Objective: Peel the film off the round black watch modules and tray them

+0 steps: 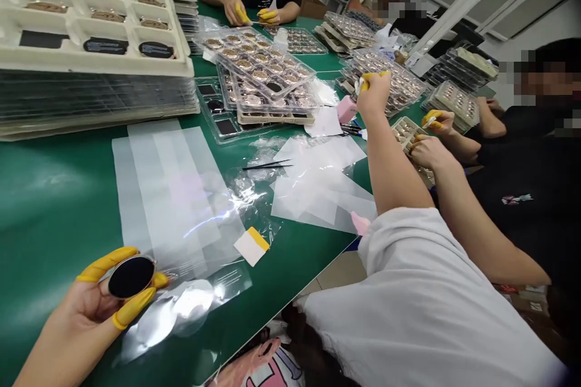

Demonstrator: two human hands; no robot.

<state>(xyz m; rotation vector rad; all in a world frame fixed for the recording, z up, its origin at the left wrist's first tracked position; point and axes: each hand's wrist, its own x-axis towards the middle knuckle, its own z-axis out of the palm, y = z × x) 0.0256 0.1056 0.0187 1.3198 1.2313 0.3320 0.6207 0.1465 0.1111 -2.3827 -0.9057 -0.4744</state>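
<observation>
Low on the left, my left hand [97, 299], with yellow finger cots, grips by its edge a round black-faced disc with a thin metallic rim [131, 277]. My right hand [374, 95] reaches far out over the table, its yellow-capped fingers closed around a small white piece [361, 84] that looks like a wipe. Just below and left of those fingers stands a pink bottle [347, 109]; whether they touch it I cannot tell. Clear plastic film [190, 305] lies beside my left hand. Black tweezers [267, 164] rest farther back.
Translucent sheets [140, 193] and white papers [313, 193] cover the middle. A tall tray stack [95, 100] stands left; clear trays of round parts [258, 63] lie behind. A yellow-edged white pad [252, 247] is near the front edge. Co-workers' hands [431, 145] work at right and across the table.
</observation>
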